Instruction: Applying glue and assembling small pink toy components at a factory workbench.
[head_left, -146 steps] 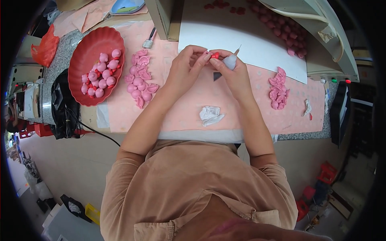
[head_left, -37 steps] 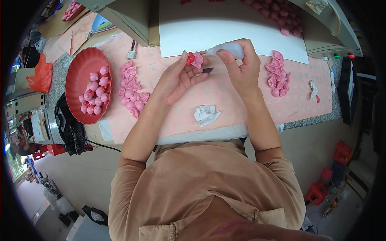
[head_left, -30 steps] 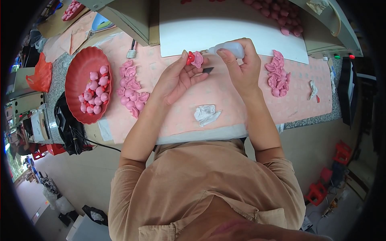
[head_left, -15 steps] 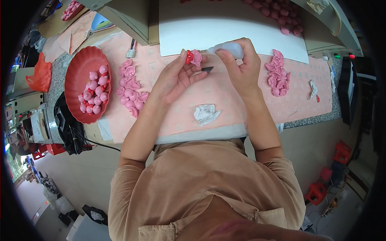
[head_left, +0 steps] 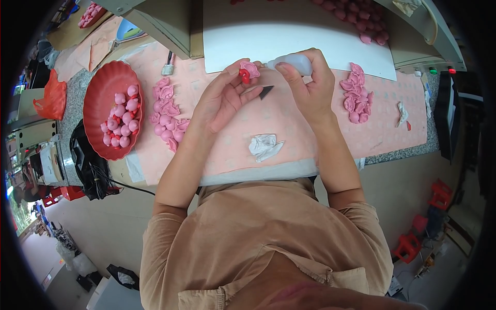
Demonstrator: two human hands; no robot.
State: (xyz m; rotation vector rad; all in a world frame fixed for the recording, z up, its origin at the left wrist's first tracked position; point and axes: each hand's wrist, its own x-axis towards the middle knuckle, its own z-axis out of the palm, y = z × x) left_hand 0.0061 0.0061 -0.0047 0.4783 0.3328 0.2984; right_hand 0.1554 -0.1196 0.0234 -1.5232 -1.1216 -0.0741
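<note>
My left hand (head_left: pixel 219 103) pinches a small figure piece (head_left: pixel 249 70), pink and ruffled with a red part below it, between thumb and fingertips; its other fingers are partly spread. In my right hand (head_left: pixel 316 77) is a translucent squeeze bottle (head_left: pixel 297 63), lying nearly level, its narrow nozzle toward the pink piece. Whether the tip touches the piece I cannot tell. A dark triangular thing (head_left: pixel 266 92) lies on the pink cloth under my hands. Closer to me rests a crumpled white tissue (head_left: pixel 265 147).
A red scalloped tray (head_left: pixel 93 121) of pink and red balls stands at left. Beside it lie pink ball and ruffled pieces (head_left: pixel 166 111); more ruffled pieces (head_left: pixel 357 95) lie at right. Behind, a white sheet (head_left: pixel 289 36) runs under a shelf, with pink pieces (head_left: pixel 361 18) on it.
The figure piece has turned in my left fingers, so its red part now hangs below the pink ruffle. My left hand shifted slightly; my right hand and the bottle stayed nearly still.
</note>
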